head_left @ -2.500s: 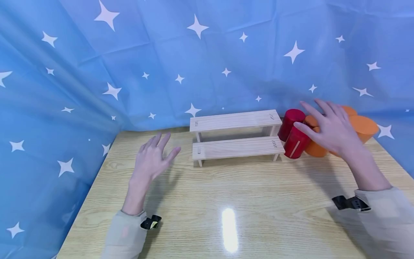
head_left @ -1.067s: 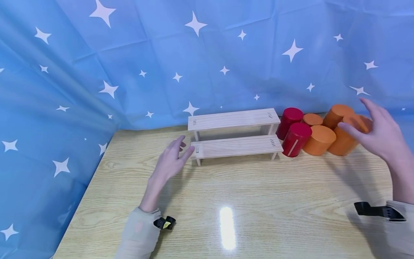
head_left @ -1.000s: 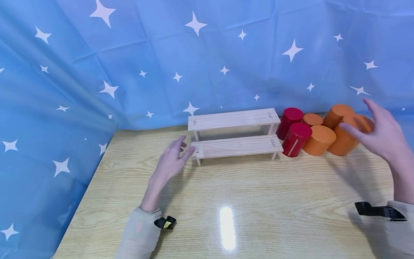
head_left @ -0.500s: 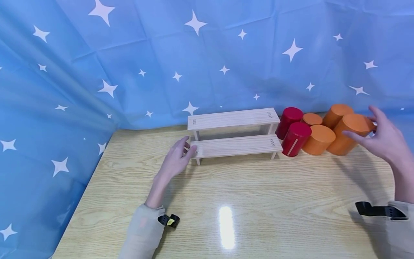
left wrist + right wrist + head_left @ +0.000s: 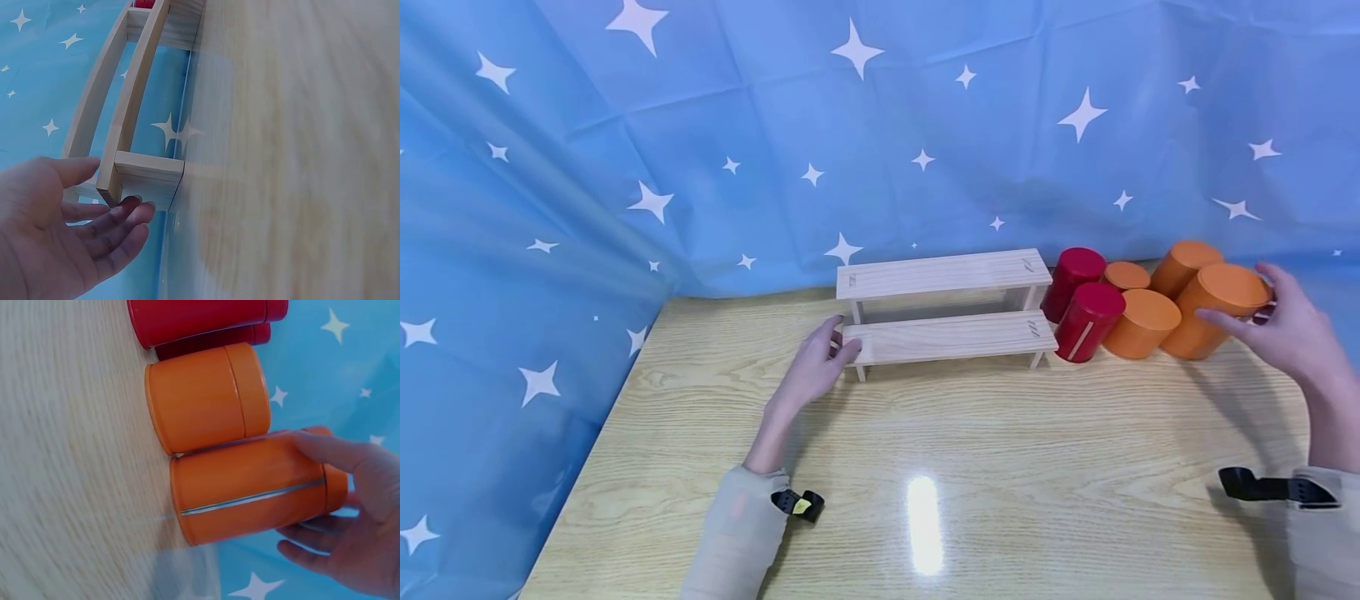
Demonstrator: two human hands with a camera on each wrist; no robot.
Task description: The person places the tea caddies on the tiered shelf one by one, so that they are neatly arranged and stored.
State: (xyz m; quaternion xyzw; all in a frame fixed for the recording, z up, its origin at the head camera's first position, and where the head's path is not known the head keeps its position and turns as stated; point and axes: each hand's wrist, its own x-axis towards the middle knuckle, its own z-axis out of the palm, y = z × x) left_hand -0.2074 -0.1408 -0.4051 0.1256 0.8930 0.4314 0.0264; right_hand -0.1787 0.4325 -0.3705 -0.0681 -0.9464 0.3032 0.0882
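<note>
My left hand [image 5: 816,362] is at the left end of a pale wooden two-step shelf [image 5: 951,337]. In the left wrist view the thumb [image 5: 84,169] lies close to the board end, above it, and loosely bent fingers [image 5: 125,240] reach beneath. Contact is hard to tell. On the right, my right hand [image 5: 1296,329] wraps the tall orange canister [image 5: 1198,321], with its thumb across the front and fingers behind. The right wrist view shows the thumb [image 5: 331,450] on this canister [image 5: 250,490], which stands upright on the table.
Beside the held canister stand a shorter orange canister [image 5: 1141,325], a small orange one [image 5: 1126,275], another at the back [image 5: 1183,262], and two red canisters [image 5: 1090,321]. A blue star-printed curtain [image 5: 775,125] backs the wooden table [image 5: 1000,467].
My right hand has moved from above the group to the tall orange canister's right side and closed round it. My left hand has moved right to the shelf's end. The canisters stay put.
</note>
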